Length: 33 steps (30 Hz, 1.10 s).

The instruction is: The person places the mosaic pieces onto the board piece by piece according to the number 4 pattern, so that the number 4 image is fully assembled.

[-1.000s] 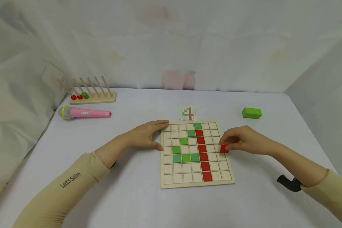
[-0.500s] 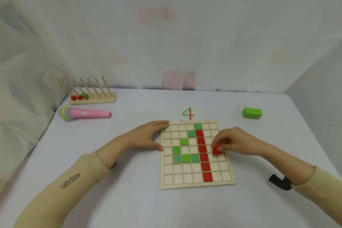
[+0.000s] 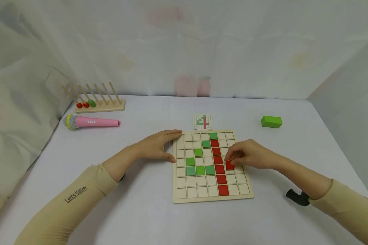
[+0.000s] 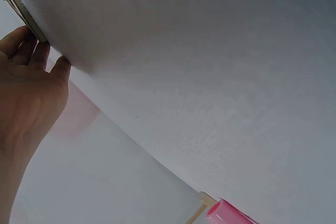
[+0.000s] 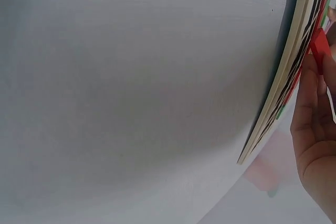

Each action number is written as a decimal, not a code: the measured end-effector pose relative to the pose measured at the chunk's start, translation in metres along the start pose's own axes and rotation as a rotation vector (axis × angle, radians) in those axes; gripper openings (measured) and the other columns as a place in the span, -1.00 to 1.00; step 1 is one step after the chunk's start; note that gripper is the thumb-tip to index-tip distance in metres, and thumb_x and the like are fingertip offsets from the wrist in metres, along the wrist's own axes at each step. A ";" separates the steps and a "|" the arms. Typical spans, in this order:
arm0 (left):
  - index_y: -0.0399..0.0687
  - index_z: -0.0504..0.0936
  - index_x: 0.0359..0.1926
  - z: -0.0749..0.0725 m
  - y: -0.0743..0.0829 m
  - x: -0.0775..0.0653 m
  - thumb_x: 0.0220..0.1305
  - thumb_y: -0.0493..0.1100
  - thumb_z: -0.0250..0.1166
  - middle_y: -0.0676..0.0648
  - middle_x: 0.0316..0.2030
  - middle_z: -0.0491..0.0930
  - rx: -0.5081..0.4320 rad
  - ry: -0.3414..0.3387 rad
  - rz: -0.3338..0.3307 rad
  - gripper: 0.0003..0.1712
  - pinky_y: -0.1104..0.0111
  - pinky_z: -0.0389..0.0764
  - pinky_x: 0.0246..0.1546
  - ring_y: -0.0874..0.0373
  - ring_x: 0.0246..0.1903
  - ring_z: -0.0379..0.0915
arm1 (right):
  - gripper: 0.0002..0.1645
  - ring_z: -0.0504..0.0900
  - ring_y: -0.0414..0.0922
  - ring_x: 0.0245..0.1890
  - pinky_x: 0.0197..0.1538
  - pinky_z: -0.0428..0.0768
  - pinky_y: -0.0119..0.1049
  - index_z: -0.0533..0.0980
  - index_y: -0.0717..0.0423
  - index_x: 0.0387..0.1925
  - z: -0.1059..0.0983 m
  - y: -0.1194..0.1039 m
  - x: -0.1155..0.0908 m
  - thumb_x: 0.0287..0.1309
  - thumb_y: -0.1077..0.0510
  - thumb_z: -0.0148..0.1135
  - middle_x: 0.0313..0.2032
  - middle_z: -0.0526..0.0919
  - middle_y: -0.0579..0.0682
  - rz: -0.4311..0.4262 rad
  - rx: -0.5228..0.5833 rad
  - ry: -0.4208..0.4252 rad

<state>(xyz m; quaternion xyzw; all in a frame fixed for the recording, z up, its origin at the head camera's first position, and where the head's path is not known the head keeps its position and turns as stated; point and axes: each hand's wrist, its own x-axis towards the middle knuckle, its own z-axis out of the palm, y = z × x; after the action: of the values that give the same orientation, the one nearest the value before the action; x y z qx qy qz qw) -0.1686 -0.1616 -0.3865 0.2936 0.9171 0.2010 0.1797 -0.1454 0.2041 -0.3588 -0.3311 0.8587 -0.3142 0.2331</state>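
A wooden grid board lies flat on the white table, with green tiles in a stepped line and red tiles in one column. My right hand pinches a red square tile between thumb and fingers, just right of that red column. In the right wrist view the held red tile is tilted at the board's surface. My left hand rests at the board's left edge, thumb and fingers spread. The left wrist view has those fingertips against the board's edge.
Behind the board lies a small pattern card. A green block stands at the back right. At the back left are a pink toy microphone and a wooden peg stand with red and green pieces. A fabric backdrop closes the rear.
My right hand has moved left with the red tile, from the board's right border to beside the red column, and slightly nearer to me. The left hand has stayed in place.
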 end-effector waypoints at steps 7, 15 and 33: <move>0.06 0.09 0.55 0.000 0.000 0.000 -0.05 0.33 0.47 0.02 0.57 0.04 0.005 0.006 0.005 0.23 0.03 0.13 0.54 -0.01 0.56 -0.04 | -0.87 0.63 -0.34 -0.38 -0.21 0.65 -0.46 0.68 -0.05 -0.29 0.003 -0.002 0.001 0.12 0.24 0.39 -0.36 0.74 -0.18 0.019 0.009 -0.020; 0.08 0.08 0.55 0.001 -0.002 0.000 -0.04 0.36 0.45 0.04 0.57 0.03 0.004 0.005 0.008 0.23 0.03 0.13 0.54 0.00 0.57 -0.05 | -0.88 0.62 -0.35 -0.41 -0.26 0.65 -0.46 0.69 -0.05 -0.32 0.006 -0.003 0.000 0.09 0.23 0.42 -0.41 0.74 -0.21 0.025 -0.004 -0.028; 0.04 0.09 0.55 0.001 -0.002 0.000 -0.05 0.33 0.47 0.02 0.57 0.04 0.002 0.005 0.008 0.23 0.04 0.13 0.55 -0.01 0.56 -0.04 | -0.85 0.58 -0.37 -0.42 -0.28 0.63 -0.47 0.69 -0.05 -0.31 0.008 0.000 0.001 0.08 0.25 0.41 -0.36 0.73 -0.21 0.007 -0.024 -0.017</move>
<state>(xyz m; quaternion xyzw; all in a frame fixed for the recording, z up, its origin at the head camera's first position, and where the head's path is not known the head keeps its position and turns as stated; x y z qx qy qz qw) -0.1689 -0.1630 -0.3885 0.2967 0.9167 0.2014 0.1761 -0.1413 0.2002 -0.3642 -0.3336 0.8616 -0.3002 0.2371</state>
